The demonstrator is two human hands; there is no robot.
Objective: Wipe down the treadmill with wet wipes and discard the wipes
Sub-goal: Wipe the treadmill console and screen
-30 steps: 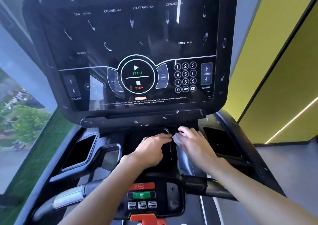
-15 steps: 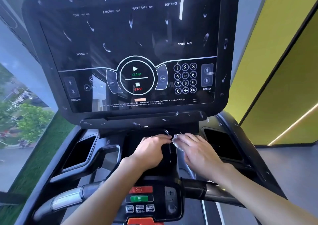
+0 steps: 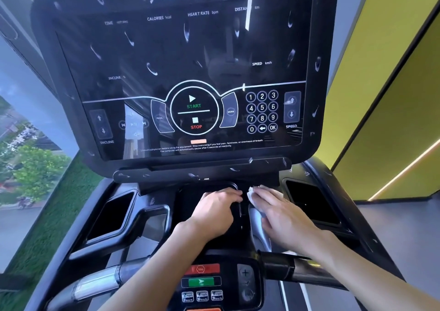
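The black treadmill console (image 3: 78, 77) fills the view, its screen dotted with wet streaks. Below the screen, my right hand (image 3: 281, 213) lies with straight fingers pressed on a crumpled white wet wipe (image 3: 254, 191) on the console deck, just left of the right cup pocket. Only the wipe's far edge shows past my fingertips. My left hand (image 3: 214, 212) rests palm down on the dark centre panel beside it, fingertips bent over the panel's far edge, holding nothing. The two hands lie nearly fingertip to fingertip.
Deep cup pockets sit at the left (image 3: 109, 215) and right (image 3: 309, 201) of the deck. The handlebar (image 3: 100, 279) and a small control pad (image 3: 202, 282) with red and green buttons cross the foreground. A window is on the left, a yellow wall (image 3: 381, 72) on the right.
My right hand has slid the wipe slightly to the right and flattened over it. My left hand stays on the centre panel.
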